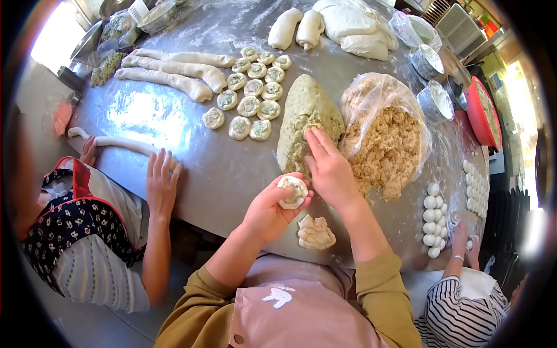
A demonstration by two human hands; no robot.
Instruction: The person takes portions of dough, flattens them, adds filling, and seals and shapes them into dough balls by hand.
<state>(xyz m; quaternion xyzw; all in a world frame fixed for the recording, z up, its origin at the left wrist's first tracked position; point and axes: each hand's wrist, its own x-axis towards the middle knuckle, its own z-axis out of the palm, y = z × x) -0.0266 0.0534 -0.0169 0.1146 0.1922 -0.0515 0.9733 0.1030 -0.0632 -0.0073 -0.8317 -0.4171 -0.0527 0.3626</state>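
Note:
My left hand [268, 207] is closed round a small dough round [293, 192], with the thumb pressed on its top. Just above it my right hand [331, 171] has its fingers stretched out, their tips touching the pale green filling mound [307, 119]. Whether any filling sticks to those fingertips I cannot make out. A lump of dough [316, 232] lies on the metal table near my body, below both hands. Right of the green mound sits a heap of brown crumbly filling [386, 151], partly under a clear plastic bag [394, 95].
Several filled dough rounds [248, 107] and dough ropes [171, 69] lie at upper left. A co-worker's hands [161, 185] rest on another dough rope [125, 142]. At right, another person's hand [459, 238] is near white dough balls [432, 214]. Large dough [357, 26] lies far back.

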